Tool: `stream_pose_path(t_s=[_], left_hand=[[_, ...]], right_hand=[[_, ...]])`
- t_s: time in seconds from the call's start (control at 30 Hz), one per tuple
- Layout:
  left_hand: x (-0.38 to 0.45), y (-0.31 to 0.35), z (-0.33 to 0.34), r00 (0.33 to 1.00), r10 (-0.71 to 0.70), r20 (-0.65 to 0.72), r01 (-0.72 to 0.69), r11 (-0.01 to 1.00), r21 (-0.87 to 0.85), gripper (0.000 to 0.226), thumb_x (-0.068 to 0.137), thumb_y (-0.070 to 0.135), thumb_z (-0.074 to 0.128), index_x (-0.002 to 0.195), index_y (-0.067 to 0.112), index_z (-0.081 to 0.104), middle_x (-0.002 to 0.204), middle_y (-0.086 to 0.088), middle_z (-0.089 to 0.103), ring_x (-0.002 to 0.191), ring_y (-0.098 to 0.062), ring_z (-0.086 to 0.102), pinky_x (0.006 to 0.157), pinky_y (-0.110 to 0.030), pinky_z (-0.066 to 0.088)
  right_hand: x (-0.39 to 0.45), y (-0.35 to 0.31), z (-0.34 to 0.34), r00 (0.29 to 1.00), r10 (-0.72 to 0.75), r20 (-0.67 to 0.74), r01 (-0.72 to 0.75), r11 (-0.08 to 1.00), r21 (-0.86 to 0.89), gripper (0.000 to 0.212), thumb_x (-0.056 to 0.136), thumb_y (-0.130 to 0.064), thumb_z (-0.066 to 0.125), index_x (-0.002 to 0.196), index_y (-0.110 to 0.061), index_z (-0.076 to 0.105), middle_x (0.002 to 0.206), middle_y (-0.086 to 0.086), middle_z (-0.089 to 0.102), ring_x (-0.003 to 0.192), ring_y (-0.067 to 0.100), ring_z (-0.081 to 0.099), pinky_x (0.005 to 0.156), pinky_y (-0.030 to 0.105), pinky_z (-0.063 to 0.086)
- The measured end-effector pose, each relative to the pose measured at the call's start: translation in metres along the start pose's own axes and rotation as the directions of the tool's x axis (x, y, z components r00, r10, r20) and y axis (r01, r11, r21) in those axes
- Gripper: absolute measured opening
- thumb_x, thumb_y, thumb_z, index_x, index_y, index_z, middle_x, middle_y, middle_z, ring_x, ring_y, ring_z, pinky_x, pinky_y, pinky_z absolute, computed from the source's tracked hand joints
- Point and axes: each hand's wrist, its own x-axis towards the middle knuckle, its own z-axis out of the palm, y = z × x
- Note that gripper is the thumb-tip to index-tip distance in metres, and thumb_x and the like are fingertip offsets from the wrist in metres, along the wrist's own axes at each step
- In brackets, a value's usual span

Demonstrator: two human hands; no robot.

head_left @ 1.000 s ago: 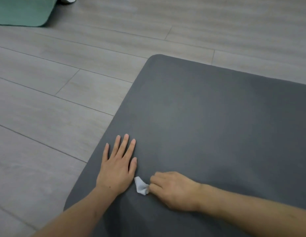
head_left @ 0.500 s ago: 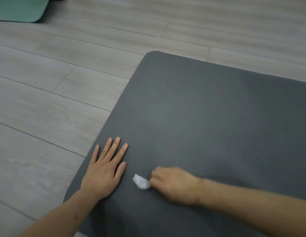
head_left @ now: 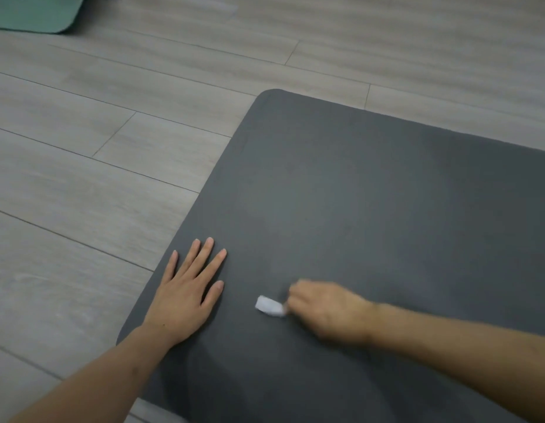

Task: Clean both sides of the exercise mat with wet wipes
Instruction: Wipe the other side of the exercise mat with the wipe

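Mat (head_left: 387, 209), dark grey, on wood floor (head_left: 97, 178). Your left hand (head_left: 185, 294) lies flat, fingers straight; right hand (head_left: 329, 312), blurred, pinches white wipe (head_left: 269, 306) w/ curled fingers.

The far and right stretches of the dark grey mat (head_left: 387, 193) are left bare, so free passage is offered there. Its near left part is taken up by the left hand (head_left: 185, 296), laid flat. Just beside it, the way is blocked by the right hand (head_left: 329, 312) and the wet wipe (head_left: 269, 306) pinched in it. On the wooden floor (head_left: 97, 178), only the far left corner is occupied, by a green mat (head_left: 30, 13).
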Motion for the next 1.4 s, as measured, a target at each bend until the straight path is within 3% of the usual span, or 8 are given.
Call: stream_pose_path(t_s=[0.07,0.2,0.43,0.7,0.83,0.93,1.2,1.4], left_hand=[[0.000,-0.007,-0.002,0.999,0.039,0.014,-0.038,0.999,-0.029,0.061,0.105,0.056,0.015,0.164,0.041,0.009,0.173,0.013,-0.006,0.159,-0.010,-0.012,0.127,-0.042,-0.005],[-0.010,-0.022,-0.001,0.999,0.046,-0.002,-0.046,0.999,-0.020,0.061,0.107,0.054,0.014,0.165,0.037,0.009,0.173,0.012,-0.005,0.159,-0.011,-0.008,0.127,-0.037,-0.003],[-0.015,-0.036,0.005,0.996,0.075,-0.057,-0.074,0.997,0.020,0.061,0.111,0.047,0.012,0.166,0.020,0.016,0.174,0.005,0.005,0.160,-0.015,0.005,0.128,-0.036,0.003],[-0.016,-0.033,0.006,0.995,0.071,-0.073,-0.062,0.991,0.121,0.061,0.110,0.042,0.016,0.165,0.016,0.021,0.174,0.001,0.011,0.160,-0.015,0.006,0.126,-0.042,0.014],[-0.017,-0.035,0.006,0.995,0.065,-0.075,-0.059,0.995,0.085,0.061,0.111,0.043,0.015,0.164,0.015,0.023,0.173,0.000,0.013,0.160,-0.015,0.008,0.126,-0.041,0.013],[-0.019,-0.038,0.005,0.995,0.058,-0.083,-0.053,0.996,0.069,0.063,0.110,0.045,0.015,0.163,0.013,0.025,0.173,-0.001,0.016,0.160,-0.016,0.010,0.126,-0.040,0.012],[-0.029,-0.051,0.003,0.997,0.017,-0.078,-0.011,0.996,0.087,0.062,0.111,0.045,0.010,0.165,0.017,0.017,0.173,0.003,0.011,0.160,-0.013,0.006,0.126,-0.043,0.012],[-0.029,-0.052,0.007,0.994,0.011,-0.108,-0.002,0.996,0.086,0.061,0.110,0.041,0.015,0.164,0.013,0.021,0.174,0.000,0.012,0.160,-0.014,0.011,0.126,-0.047,0.015]], right_hand=[[0.016,0.062,-0.016,0.969,0.187,-0.161,-0.200,0.978,-0.063,0.004,0.092,-0.012,0.054,0.090,-0.015,0.053,0.090,0.009,0.052,0.082,0.026,0.049,0.073,0.036,0.041],[0.040,0.127,-0.034,0.627,0.694,-0.353,-0.728,0.684,0.051,0.020,0.088,0.003,0.051,0.105,-0.004,0.058,0.095,0.019,0.054,0.087,0.041,0.055,0.073,0.042,0.040],[0.042,-0.034,0.021,0.997,-0.081,-0.014,0.082,0.991,0.102,0.014,0.098,-0.018,0.051,0.111,-0.017,0.046,0.096,0.010,0.055,0.086,0.026,0.050,0.070,0.037,0.044],[0.105,0.122,-0.036,0.670,0.667,-0.325,-0.681,0.727,0.089,0.008,0.094,-0.004,0.045,0.090,-0.010,0.047,0.093,0.015,0.053,0.087,0.039,0.054,0.069,0.036,0.031],[0.106,-0.011,0.014,0.939,0.335,-0.080,-0.310,0.923,0.230,0.045,0.095,-0.009,0.050,0.139,-0.003,0.046,0.130,0.017,0.057,0.120,0.030,0.050,0.100,0.040,0.043],[0.091,-0.053,0.022,0.989,-0.127,0.071,0.118,0.985,0.128,0.024,0.096,-0.015,0.052,0.119,-0.011,0.046,0.108,0.012,0.056,0.096,0.028,0.052,0.076,0.042,0.052],[0.148,0.102,-0.017,0.731,0.590,-0.344,-0.600,0.795,0.088,0.019,0.093,-0.008,0.043,0.106,-0.012,0.056,0.105,0.014,0.059,0.099,0.038,0.057,0.084,0.045,0.049],[0.131,-0.040,0.026,0.997,-0.054,-0.052,0.058,0.995,0.080,0.014,0.092,-0.012,0.056,0.102,-0.016,0.047,0.093,0.006,0.050,0.082,0.025,0.048,0.065,0.038,0.044]])
